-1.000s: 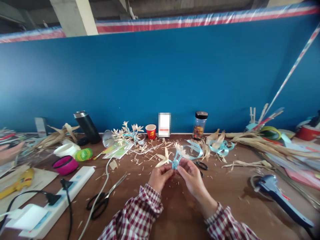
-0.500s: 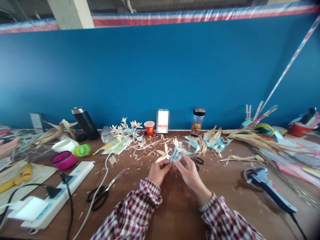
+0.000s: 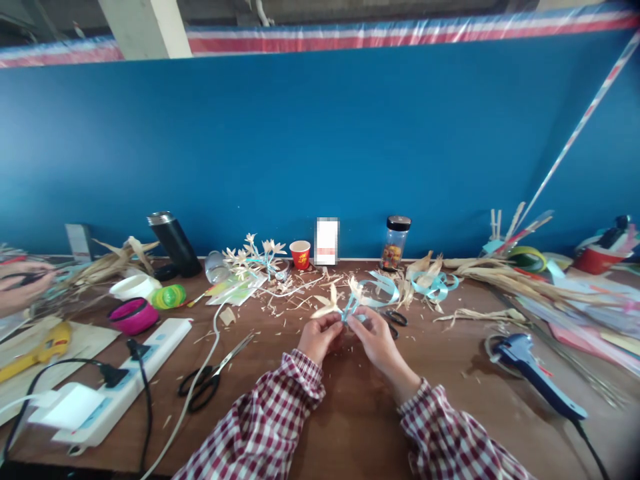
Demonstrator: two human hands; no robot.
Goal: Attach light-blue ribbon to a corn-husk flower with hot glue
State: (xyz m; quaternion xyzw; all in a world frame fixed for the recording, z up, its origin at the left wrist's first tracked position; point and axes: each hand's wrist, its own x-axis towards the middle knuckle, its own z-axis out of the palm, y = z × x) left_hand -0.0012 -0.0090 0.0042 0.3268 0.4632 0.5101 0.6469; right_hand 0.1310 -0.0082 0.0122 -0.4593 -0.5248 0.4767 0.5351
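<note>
Close together above the table, both my hands are pinched on flowers made of corn husk. My left hand (image 3: 320, 337) has its fingertips closed at the base of a pale yellow husk flower (image 3: 327, 305). Thumb and finger of my right hand (image 3: 379, 341) pinch the light blue stem (image 3: 349, 308) of a whitish husk flower (image 3: 355, 289). Fingers partly hide where the stems meet. A loop of light blue ribbon (image 3: 395, 291) lies just behind my right hand, near black-handled scissors (image 3: 398, 318).
Open scissors (image 3: 206, 383), a power strip (image 3: 150, 363) and a yellow glue gun (image 3: 47, 350) lie left. Finished husk flowers (image 3: 255, 257) stand behind, beside a red paper cup (image 3: 301, 256). A blue glue gun (image 3: 537, 373) is right. A co-worker's hand (image 3: 25, 283) shows far left.
My hands keep nearly the same pinch on the flowers, with only slight finger movement. The view has shifted a little. At far left the co-worker's hand has come further in, with something dark.
</note>
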